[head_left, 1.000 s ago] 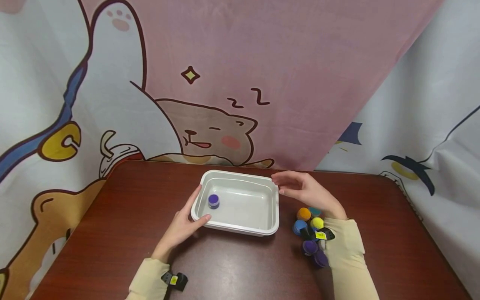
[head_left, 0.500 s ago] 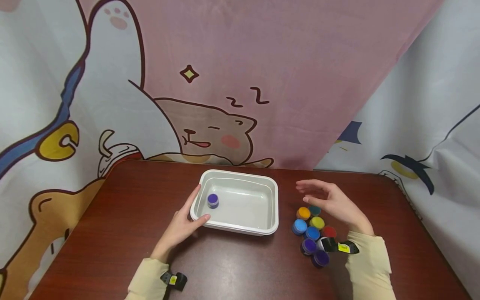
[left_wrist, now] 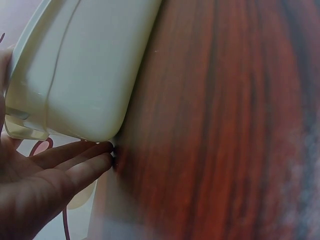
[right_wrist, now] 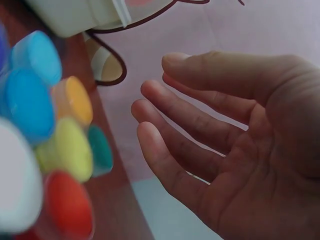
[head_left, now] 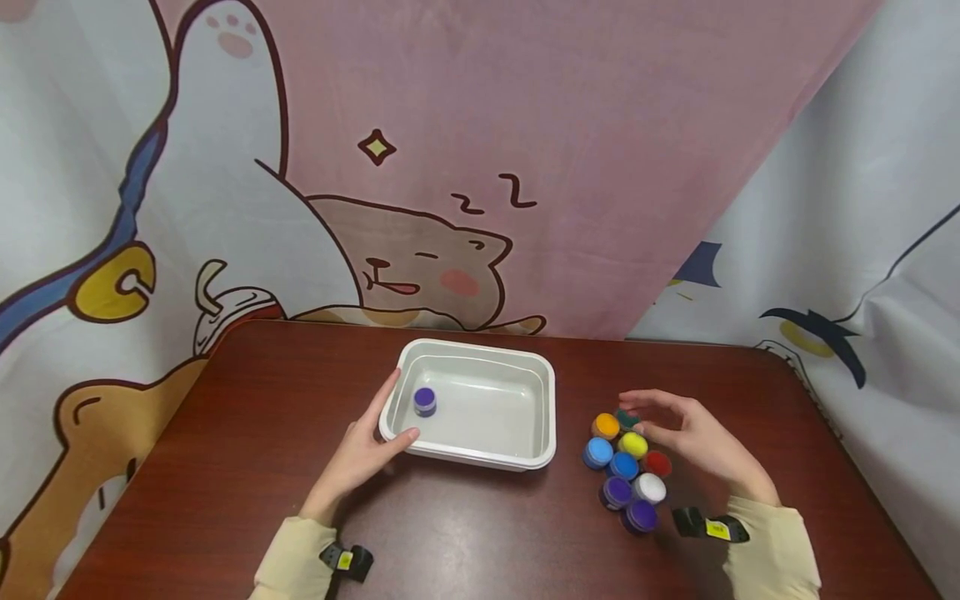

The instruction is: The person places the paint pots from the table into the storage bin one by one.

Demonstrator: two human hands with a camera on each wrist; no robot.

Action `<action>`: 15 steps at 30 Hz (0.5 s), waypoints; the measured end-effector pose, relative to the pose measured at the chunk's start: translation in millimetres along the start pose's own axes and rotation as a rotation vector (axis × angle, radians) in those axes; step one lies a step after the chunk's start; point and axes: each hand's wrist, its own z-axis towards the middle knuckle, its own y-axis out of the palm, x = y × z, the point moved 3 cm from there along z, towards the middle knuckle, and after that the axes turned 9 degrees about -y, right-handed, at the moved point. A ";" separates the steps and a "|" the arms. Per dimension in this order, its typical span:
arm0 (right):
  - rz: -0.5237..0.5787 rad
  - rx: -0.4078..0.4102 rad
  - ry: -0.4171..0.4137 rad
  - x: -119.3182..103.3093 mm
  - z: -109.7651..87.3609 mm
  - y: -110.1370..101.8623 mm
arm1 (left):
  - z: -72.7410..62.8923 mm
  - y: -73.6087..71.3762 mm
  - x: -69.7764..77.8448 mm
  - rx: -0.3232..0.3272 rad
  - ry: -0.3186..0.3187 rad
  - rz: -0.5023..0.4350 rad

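A white plastic tray stands on the table with one small purple-topped jar inside, near its left end. My left hand holds the tray's near left corner, thumb over the front rim and fingers along the outer left side; in the left wrist view its fingertips touch the lower wall. My right hand hovers over the far side of a cluster of small jars, fingers spread and thumb apart. Nearest its fingertips is a teal jar, partly covered in the head view. The yellow jar lies just below the thumb.
Close together right of the tray stand an orange jar, a light blue jar, a blue jar, a red jar, a white jar and two purple ones. A printed curtain hangs behind the table.
My right hand has moved from the tray's right end, rightward and nearer, to above the jars, uncovering the red and white ones. The left hand has stayed on the tray.
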 end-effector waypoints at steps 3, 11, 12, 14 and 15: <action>0.027 -0.008 0.020 7.5 -8.3 0.6 | -0.1 0.0 0.1 0.000 -0.007 0.003; 0.052 -0.005 0.080 21.7 -29.3 2.7 | -8.9 -3.6 22.3 0.001 0.017 0.009; 0.046 -0.002 0.092 22.7 -31.8 2.7 | -11.2 -4.3 28.2 -0.001 0.016 0.007; 0.031 0.006 0.114 24.9 -36.4 2.4 | -16.0 -6.0 40.0 0.001 0.014 0.011; 0.025 0.012 0.121 26.1 -38.6 2.4 | -16.4 -6.2 41.2 0.004 0.025 0.016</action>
